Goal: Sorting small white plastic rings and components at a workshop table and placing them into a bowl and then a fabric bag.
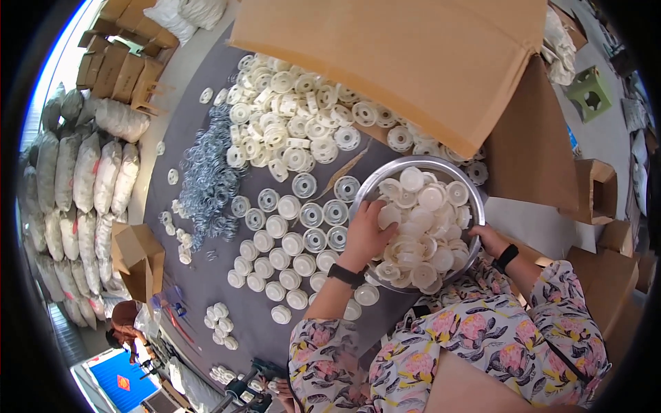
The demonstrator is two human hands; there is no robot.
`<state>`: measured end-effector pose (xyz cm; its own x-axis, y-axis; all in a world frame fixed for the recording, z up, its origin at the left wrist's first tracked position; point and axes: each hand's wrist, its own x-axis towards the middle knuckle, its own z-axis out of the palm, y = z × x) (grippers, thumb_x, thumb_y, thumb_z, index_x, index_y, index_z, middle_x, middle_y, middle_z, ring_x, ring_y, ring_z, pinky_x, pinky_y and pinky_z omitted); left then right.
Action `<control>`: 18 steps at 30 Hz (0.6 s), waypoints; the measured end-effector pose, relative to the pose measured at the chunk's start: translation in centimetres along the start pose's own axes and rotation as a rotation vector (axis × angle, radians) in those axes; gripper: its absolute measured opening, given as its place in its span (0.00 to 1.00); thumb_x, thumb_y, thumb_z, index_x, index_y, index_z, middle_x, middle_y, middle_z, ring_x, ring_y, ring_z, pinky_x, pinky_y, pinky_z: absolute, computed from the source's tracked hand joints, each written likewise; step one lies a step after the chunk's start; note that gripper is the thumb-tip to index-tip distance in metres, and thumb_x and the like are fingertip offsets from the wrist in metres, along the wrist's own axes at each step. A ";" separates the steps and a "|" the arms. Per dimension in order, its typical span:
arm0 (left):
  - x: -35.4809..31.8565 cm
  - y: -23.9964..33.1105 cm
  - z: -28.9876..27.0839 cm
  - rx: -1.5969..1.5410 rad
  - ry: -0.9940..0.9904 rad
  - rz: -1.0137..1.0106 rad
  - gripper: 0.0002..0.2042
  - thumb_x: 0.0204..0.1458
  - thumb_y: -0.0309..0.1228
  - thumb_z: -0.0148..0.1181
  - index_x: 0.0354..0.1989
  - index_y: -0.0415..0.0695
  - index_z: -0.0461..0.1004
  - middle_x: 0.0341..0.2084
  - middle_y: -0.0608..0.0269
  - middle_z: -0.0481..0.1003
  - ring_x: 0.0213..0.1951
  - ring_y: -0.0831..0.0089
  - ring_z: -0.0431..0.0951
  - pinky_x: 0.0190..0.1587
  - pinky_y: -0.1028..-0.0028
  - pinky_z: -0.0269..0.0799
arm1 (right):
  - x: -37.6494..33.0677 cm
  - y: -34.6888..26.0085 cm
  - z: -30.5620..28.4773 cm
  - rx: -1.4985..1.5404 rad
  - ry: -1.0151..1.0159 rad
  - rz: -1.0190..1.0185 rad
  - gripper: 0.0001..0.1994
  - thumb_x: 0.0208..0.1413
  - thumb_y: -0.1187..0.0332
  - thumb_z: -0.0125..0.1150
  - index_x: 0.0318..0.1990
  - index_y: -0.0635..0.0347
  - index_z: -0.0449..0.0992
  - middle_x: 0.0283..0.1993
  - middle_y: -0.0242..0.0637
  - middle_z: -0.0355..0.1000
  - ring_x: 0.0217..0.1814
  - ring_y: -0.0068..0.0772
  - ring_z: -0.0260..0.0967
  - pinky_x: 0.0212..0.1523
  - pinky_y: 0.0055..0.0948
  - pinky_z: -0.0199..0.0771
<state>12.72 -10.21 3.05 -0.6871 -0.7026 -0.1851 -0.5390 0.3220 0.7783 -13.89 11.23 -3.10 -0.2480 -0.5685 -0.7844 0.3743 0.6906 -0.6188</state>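
Observation:
A round metal bowl (394, 164) heaped with white plastic caps (432, 198) sits at the table's right edge, close to my body. My right hand (490, 239) grips its right rim. Over the bowl's left side reaches my left hand (372, 230), thumb and fingers closed around a white cap (389, 215) on the heap. Left of the bowl, rows of round white plastic pieces (279, 259) stand on the grey table (200, 275). Several pieces at the back of these rows, such as a ring-shaped one (312, 215), show metallic-looking rings inside.
Beyond the rows lies a large pile of cream plastic wheels (296, 124), with a heap of metal springs (210, 172) at its left. A big cardboard box (413, 55) overhangs the far right. Near the table's lower edge, a hand (281, 387) is by a dark green device (258, 375).

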 end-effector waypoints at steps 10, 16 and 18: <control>-0.9 -0.4 -1.0 -0.125 -0.016 0.020 0.21 0.41 0.26 0.59 0.47 0.42 0.66 0.39 0.58 0.69 0.38 0.63 0.72 0.37 0.69 0.70 | 0.2 0.2 -0.1 0.041 -0.007 0.018 0.11 0.42 0.68 0.55 0.35 0.61 0.72 0.27 0.29 0.68 0.29 0.22 0.63 0.31 0.23 0.64; -0.5 -2.3 1.3 0.264 0.018 0.184 0.18 0.39 0.24 0.52 0.43 0.42 0.66 0.38 0.56 0.69 0.40 0.58 0.70 0.40 0.65 0.67 | 0.2 -0.1 0.2 0.028 -0.017 0.075 0.11 0.42 0.68 0.55 0.34 0.62 0.72 0.28 0.28 0.68 0.29 0.21 0.63 0.31 0.22 0.64; -1.1 -2.2 0.9 0.457 0.005 0.102 0.23 0.34 0.26 0.60 0.44 0.43 0.66 0.40 0.53 0.69 0.40 0.55 0.70 0.39 0.63 0.68 | -0.4 -0.9 0.8 0.038 -0.028 0.045 0.11 0.42 0.68 0.55 0.35 0.62 0.72 0.29 0.29 0.68 0.30 0.22 0.63 0.32 0.22 0.65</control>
<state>14.24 -9.55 1.04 -0.7459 -0.6555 -0.1178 -0.6289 0.6351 0.4485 -13.40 10.51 -2.19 -0.2054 -0.5501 -0.8095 0.4185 0.6983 -0.5807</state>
